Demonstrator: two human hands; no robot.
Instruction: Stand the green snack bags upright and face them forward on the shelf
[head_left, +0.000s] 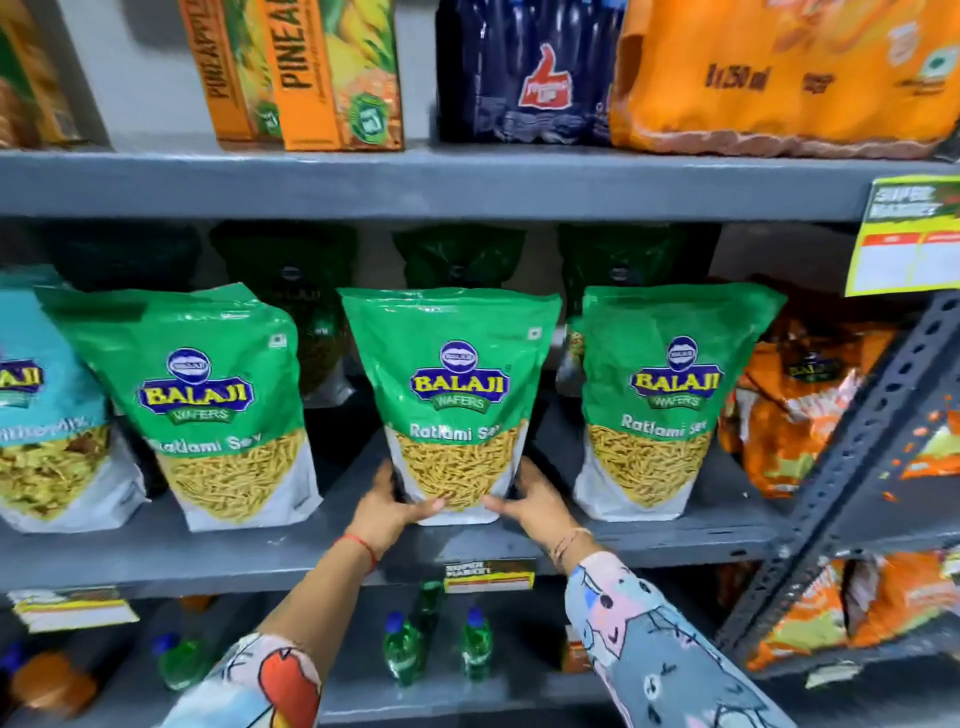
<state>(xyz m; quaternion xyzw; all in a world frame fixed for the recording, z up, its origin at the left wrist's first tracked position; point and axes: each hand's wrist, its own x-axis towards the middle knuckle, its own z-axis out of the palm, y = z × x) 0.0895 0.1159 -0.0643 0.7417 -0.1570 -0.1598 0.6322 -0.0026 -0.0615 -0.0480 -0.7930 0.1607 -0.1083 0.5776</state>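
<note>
I hold the middle bag (457, 400) at centre frame, upright on the grey shelf (467, 545), its printed front towards me. My left hand (387, 506) clasps its lower left corner and my right hand (530, 499) its lower right, fingers pressed to the sides and thumbs laid across the front near the base. The base sits close to the shelf's front edge.

Its label reads "BALAJI WAFERS" and "Ratlami Sev" above a clear window of yellow strands.

A gap of bare shelf lies on each side of it. To the left stands the left bag (208, 410), leaning a little; to the right stands the right bag (665, 405); both face forward with the same label. Behind them, in shadow, stand more green bags (457, 254), their tops just under the shelf above.

At far left is a teal bag (47, 405) with part of the Balaji logo. At far right, orange bags (800, 405) lie crumpled beside a perforated upright (852, 457).

On the top shelf: cartons (306, 73) reading "PINEAPPLE", a dark bottle pack (524, 73), and an orange pack (789, 73). A yellow tag (909, 234) hangs at upper right, its writing blurred. Below my wrists, green bottles (400, 644) stand on the lower shelf.
</note>
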